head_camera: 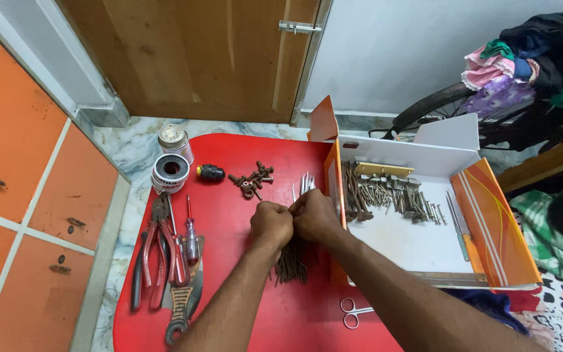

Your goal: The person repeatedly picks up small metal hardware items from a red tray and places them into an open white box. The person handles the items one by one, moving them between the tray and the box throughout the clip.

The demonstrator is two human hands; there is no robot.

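My left hand [271,223] and my right hand [315,216] are closed side by side over the red table top [242,313]. Together they grip a bundle of long nails: shiny tips [305,183] stick out beyond the fingers, and rusty brown nails [292,263] lie fanned out under the wrists. To the right stands an open white cardboard box [418,244] with orange flaps. It holds more rusty nails [356,192], silver nails [406,199] and a yellowish strip [383,170].
A heap of small rusty screws [251,180] lies beyond my hands. At the left are pliers [159,251], a red screwdriver [191,233], a tape roll [170,173], a jar [174,140] and a small black-and-yellow part [210,172]. Small scissors [353,312] lie near the front. A bicycle wheel [434,107] and clothes [532,58] are at the back right.
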